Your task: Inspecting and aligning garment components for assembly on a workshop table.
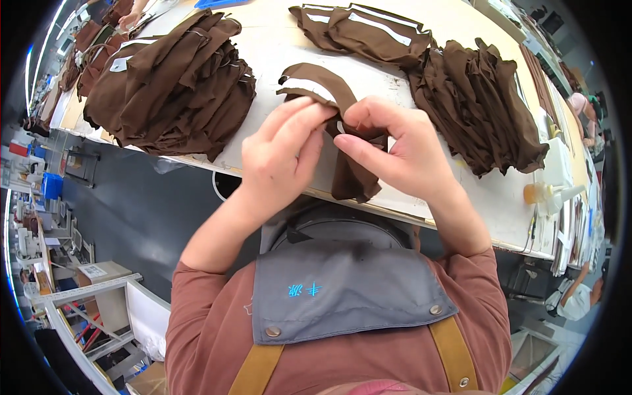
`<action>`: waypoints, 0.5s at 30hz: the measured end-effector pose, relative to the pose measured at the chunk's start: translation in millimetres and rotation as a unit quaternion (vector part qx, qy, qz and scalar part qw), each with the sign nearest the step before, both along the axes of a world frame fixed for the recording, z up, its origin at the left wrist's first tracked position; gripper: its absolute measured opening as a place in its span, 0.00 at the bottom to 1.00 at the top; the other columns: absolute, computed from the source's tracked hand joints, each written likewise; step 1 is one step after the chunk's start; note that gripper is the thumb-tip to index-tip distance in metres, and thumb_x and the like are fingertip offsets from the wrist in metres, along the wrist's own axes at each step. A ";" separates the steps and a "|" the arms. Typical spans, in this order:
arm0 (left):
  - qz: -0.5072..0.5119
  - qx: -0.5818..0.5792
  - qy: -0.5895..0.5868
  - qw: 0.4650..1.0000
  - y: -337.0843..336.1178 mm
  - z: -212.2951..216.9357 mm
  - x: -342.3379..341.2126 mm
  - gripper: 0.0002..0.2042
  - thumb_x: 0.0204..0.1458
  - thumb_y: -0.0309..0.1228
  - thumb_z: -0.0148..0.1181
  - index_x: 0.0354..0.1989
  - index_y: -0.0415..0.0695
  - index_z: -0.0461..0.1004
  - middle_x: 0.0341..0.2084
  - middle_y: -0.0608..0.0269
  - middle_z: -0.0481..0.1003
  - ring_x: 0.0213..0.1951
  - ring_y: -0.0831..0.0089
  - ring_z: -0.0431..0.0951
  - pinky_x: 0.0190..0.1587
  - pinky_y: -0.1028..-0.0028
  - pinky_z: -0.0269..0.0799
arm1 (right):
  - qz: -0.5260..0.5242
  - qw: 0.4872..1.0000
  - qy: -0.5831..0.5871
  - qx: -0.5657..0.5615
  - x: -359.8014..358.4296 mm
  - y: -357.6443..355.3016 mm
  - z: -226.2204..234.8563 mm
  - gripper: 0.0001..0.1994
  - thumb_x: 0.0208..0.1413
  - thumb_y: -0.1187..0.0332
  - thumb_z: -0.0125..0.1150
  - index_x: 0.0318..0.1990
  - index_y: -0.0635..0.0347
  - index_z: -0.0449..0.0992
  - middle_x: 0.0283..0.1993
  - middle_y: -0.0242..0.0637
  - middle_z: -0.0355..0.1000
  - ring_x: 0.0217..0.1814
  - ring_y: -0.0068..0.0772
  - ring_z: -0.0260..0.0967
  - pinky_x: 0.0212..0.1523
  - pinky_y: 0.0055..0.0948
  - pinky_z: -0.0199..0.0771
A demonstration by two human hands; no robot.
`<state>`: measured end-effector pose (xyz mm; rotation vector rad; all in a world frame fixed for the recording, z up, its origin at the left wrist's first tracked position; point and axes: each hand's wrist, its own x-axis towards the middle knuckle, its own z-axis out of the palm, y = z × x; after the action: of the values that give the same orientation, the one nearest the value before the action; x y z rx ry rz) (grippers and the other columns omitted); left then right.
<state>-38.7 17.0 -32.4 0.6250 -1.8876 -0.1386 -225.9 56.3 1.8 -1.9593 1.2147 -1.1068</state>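
Between my two hands is a curved strip of brown fabric [349, 172] with a white band along part of it. One end arches over the table top and the other hangs down toward the front edge. My left hand [282, 148] pinches the strip near its middle, fingers bent over the white band. Thumb and forefinger of my right hand [398, 145] are closed on the same cloth just beside it. The fingertips partly hide the spot where both hands meet.
A big heap of brown fabric pieces [174, 85] lies to the left. At the right is another brown pile [480, 108], joined by white-banded pieces [362, 33] at the back. A bottle with amber liquid [538, 193] stands by the right edge of the table [270, 52].
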 end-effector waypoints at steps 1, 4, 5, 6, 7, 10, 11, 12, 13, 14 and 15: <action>-0.055 0.109 -0.002 0.992 0.2 10.6 2.4 0.10 0.49 0.17 0.59 0.41 0.39 0.74 0.34 0.57 0.76 0.28 0.71 0.79 0.29 0.76 0.74 | 0.006 1.000 -0.017 -0.013 -4.2 0.2 3.4 0.15 0.49 0.64 0.70 0.40 0.59 0.74 0.36 0.34 0.75 0.36 0.25 0.73 0.34 0.26 0.72; -0.182 0.284 -0.041 0.941 -7.5 43.3 8.0 0.07 0.54 0.18 0.54 0.40 0.39 0.73 0.29 0.61 0.75 0.24 0.74 0.78 0.28 0.77 0.74 | 0.076 0.958 0.069 -0.268 -22.2 -20.3 21.6 0.35 0.40 0.52 0.77 0.56 0.55 0.70 0.58 0.37 0.68 0.57 0.34 0.68 0.54 0.35 0.68; -0.198 0.232 -0.080 0.949 -15.1 51.3 8.8 0.07 0.53 0.19 0.54 0.40 0.40 0.72 0.29 0.62 0.74 0.25 0.74 0.77 0.29 0.76 0.73 | 0.118 0.950 0.078 -0.280 -23.2 -26.5 27.9 0.38 0.39 0.52 0.77 0.58 0.55 0.68 0.58 0.37 0.68 0.58 0.35 0.67 0.56 0.35 0.67; -0.211 0.178 -0.118 0.954 -19.7 59.7 10.1 0.07 0.53 0.20 0.54 0.40 0.40 0.72 0.28 0.63 0.74 0.25 0.75 0.77 0.29 0.75 0.73 | 0.161 0.939 0.088 -0.291 -21.9 -32.2 32.3 0.42 0.38 0.51 0.77 0.61 0.55 0.66 0.59 0.37 0.68 0.59 0.35 0.67 0.57 0.35 0.67; -0.206 0.197 -0.144 0.948 -19.0 74.7 10.8 0.07 0.54 0.18 0.52 0.40 0.38 0.72 0.29 0.65 0.73 0.26 0.80 0.74 0.30 0.79 0.70 | 0.155 0.938 0.088 -0.296 -22.0 -39.3 32.7 0.42 0.38 0.51 0.77 0.61 0.55 0.66 0.59 0.37 0.68 0.59 0.35 0.67 0.57 0.35 0.67; -0.190 0.236 -0.203 0.931 -23.4 106.4 15.8 0.07 0.56 0.17 0.49 0.40 0.38 0.72 0.31 0.69 0.72 0.27 0.87 0.68 0.30 0.84 0.65 | 0.220 0.950 -0.023 -0.221 -25.6 -56.0 33.8 0.48 0.34 0.49 0.79 0.64 0.56 0.63 0.59 0.37 0.67 0.58 0.33 0.68 0.55 0.33 0.68; -0.190 0.272 -0.194 0.923 -23.1 114.5 18.4 0.07 0.57 0.18 0.48 0.40 0.39 0.72 0.31 0.70 0.71 0.27 0.88 0.68 0.30 0.85 0.65 | 0.239 0.952 -0.050 -0.185 -26.6 -56.4 35.5 0.48 0.33 0.49 0.79 0.64 0.55 0.62 0.56 0.35 0.69 0.54 0.32 0.69 0.53 0.31 0.69; -0.188 0.308 -0.185 0.914 -22.2 121.3 20.3 0.07 0.58 0.19 0.47 0.41 0.39 0.71 0.31 0.70 0.71 0.27 0.88 0.68 0.30 0.85 0.64 | 0.258 0.952 -0.076 -0.148 -27.7 -55.7 36.8 0.49 0.33 0.49 0.80 0.65 0.54 0.61 0.53 0.33 0.71 0.51 0.31 0.71 0.51 0.30 0.69; -0.206 0.309 -0.177 0.911 -22.0 125.0 22.9 0.07 0.59 0.20 0.46 0.42 0.39 0.71 0.30 0.71 0.71 0.27 0.89 0.68 0.30 0.86 0.64 | 0.259 0.950 -0.078 -0.152 -27.3 -53.2 36.0 0.49 0.33 0.49 0.80 0.65 0.54 0.61 0.53 0.33 0.71 0.51 0.31 0.71 0.51 0.30 0.69; -0.204 0.307 -0.181 0.912 -22.1 127.8 25.2 0.07 0.59 0.20 0.46 0.42 0.39 0.71 0.30 0.71 0.71 0.27 0.89 0.68 0.30 0.86 0.64 | 0.246 0.958 -0.070 -0.131 -27.3 -49.6 34.7 0.43 0.36 0.51 0.79 0.61 0.55 0.66 0.46 0.33 0.72 0.46 0.30 0.70 0.47 0.28 0.69; -0.193 0.302 -0.161 0.920 -22.7 130.4 27.1 0.07 0.59 0.20 0.46 0.42 0.39 0.71 0.30 0.72 0.71 0.27 0.89 0.67 0.30 0.86 0.64 | 0.231 0.965 -0.063 -0.108 -28.3 -46.7 33.5 0.36 0.39 0.53 0.78 0.56 0.56 0.70 0.40 0.33 0.73 0.40 0.29 0.70 0.44 0.26 0.69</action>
<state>-11.7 -5.7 98.0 0.7031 -2.2832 -0.9546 -254.1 9.5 35.3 -2.1473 0.5415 -1.1241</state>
